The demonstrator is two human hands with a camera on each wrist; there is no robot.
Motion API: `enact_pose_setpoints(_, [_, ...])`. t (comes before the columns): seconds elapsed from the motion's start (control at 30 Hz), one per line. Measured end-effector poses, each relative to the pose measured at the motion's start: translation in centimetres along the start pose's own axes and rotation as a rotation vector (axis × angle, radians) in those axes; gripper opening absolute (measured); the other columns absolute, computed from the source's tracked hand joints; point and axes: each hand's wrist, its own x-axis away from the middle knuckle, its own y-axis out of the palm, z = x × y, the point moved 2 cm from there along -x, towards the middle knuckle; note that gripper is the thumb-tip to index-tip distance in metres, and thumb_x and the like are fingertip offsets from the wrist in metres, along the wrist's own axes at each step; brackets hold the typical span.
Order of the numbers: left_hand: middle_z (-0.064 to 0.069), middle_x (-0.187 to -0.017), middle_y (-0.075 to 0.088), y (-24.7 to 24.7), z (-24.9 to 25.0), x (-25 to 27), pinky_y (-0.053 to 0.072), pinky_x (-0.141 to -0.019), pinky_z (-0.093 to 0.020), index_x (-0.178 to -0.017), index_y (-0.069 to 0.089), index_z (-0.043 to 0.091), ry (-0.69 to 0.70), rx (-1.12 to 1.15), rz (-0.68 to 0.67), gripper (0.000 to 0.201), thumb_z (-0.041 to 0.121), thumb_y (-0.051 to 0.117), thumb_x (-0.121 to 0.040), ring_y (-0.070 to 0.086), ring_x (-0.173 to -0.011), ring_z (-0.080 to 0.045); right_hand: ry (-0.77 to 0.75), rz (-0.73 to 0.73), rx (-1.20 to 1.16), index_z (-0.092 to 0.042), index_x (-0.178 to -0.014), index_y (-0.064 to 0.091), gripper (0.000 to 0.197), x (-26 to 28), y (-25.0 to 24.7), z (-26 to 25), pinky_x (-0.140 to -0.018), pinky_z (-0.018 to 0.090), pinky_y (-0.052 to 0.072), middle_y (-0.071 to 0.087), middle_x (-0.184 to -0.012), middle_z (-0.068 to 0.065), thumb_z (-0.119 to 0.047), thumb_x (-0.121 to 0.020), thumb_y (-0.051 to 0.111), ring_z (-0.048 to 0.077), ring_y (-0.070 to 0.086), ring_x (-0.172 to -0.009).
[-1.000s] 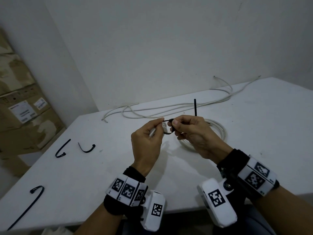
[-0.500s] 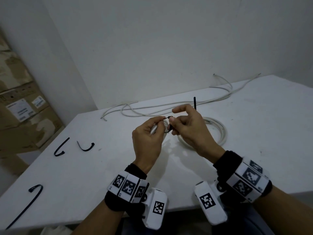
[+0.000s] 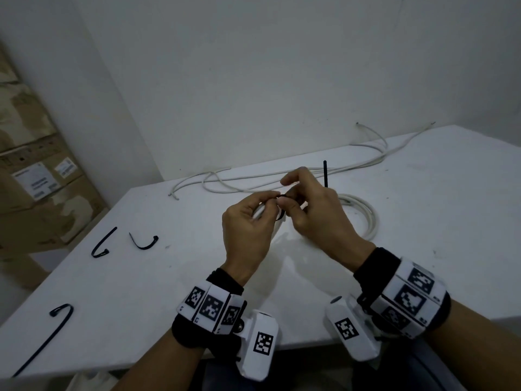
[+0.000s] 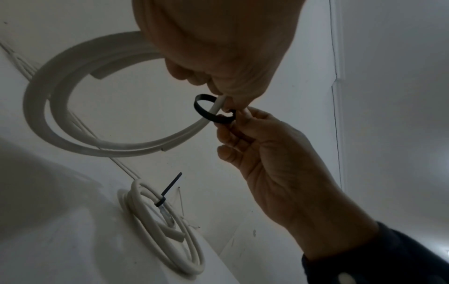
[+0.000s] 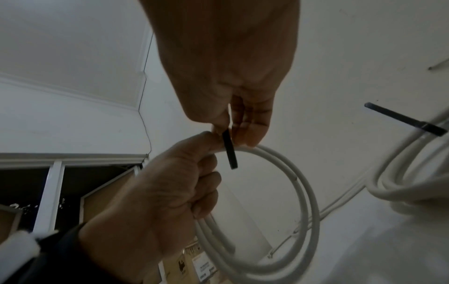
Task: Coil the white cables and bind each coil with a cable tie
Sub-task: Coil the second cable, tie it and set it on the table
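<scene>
Right now both hands work together above the table [image 3: 423, 221], at its middle. The left hand [image 3: 248, 232] grips a small white coil [image 4: 73, 123], fingers curled round its strands, while the right hand [image 3: 318, 221] pinches a black cable tie [image 4: 213, 112] looped loosely round them. That loop is still wide — nothing is cinched yet. A finished coil [image 3: 363, 215] lies on the table at about two o'clock from the hands, its tie tail [image 3: 325, 173] standing upright. Loose white cables [image 3: 282, 179] trail at twelve o'clock; spare ties [image 3: 103, 242] lie at nine o'clock. The risk, as I judge it: the loop may close round too few strands — one cut end looks free — so the coil springs open, or the tail slips from the pinch before it is pulled tight.
</scene>
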Motion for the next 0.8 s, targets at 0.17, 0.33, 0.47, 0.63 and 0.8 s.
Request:
enact_pose_setpoints(0.17, [0.005,-0.079,0.076,0.0,0.7,-0.6,0.053,-0.071,-0.017,-0.086,0.076,0.021,-0.057,0.020,-0.067,0.021,0.004,0.062,-0.088,0.071,-0.078,-0.009,-0.050,-0.028,0.132,-0.010,-0.075,0.064,0.011,-1.7,-1.0,-0.1,-0.057,0.017,0.042,0.066,-0.066,0.001,-0.013,-0.085,0.066,0.014,0.058,-0.064])
enact_pose_setpoints(0.33, [0.014,-0.061,0.070,0.0,1.4,-0.6,0.042,-0.057,-0.006,-0.091,0.073,0.019,-0.150,0.045,-0.203,0.019,0.007,0.059,-0.091,0.062,-0.058,0.004,-0.066,-0.108,0.268,-0.008,-0.077,0.068,0.011,-2.8,-1.9,-0.5,-0.063,0.035,0.048,0.069,-0.067,0.005,-0.015,-0.085,0.065,0.019,0.058,-0.061])
enact_pose_setpoints(0.47, [0.013,-0.039,0.049,0.0,1.5,-0.9,0.025,-0.038,-0.012,-0.110,0.067,0.017,-0.270,0.132,-0.275,0.018,0.015,0.057,-0.095,0.029,-0.035,-0.003,-0.011,-0.161,0.310,-0.014,-0.071,0.062,0.016,-3.5,-2.3,-0.8,-0.055,0.025,0.037,0.056,-0.057,-0.005,-0.020,-0.085,0.065,0.007,0.047,-0.054])
enact_pose_setpoints(0.63, [0.009,-0.045,0.049,-0.3,2.0,-1.6,0.019,-0.036,-0.016,-0.094,0.067,0.017,-0.333,0.144,-0.286,0.009,0.025,0.062,-0.092,0.021,-0.036,-0.008,0.004,-0.231,0.293,-0.016,-0.071,0.057,0.019,-4.7,-2.6,-1.6,-0.060,0.027,0.045,0.063,-0.066,-0.004,-0.023,-0.087,0.065,0.013,0.058,-0.060])
enact_pose_setpoints(0.8, [0.004,-0.046,0.050,0.0,2.1,-1.8,0.013,-0.036,-0.017,-0.092,0.060,0.005,-0.419,0.136,-0.349,0.018,0.022,0.063,-0.092,0.018,-0.036,-0.010,0.000,-0.178,0.242,-0.011,-0.075,0.056,0.018,-7.1,-4.0,-3.0,-0.043,0.014,0.045,0.061,-0.065,-0.004,-0.020,-0.089,0.063,0.011,0.063,-0.048])
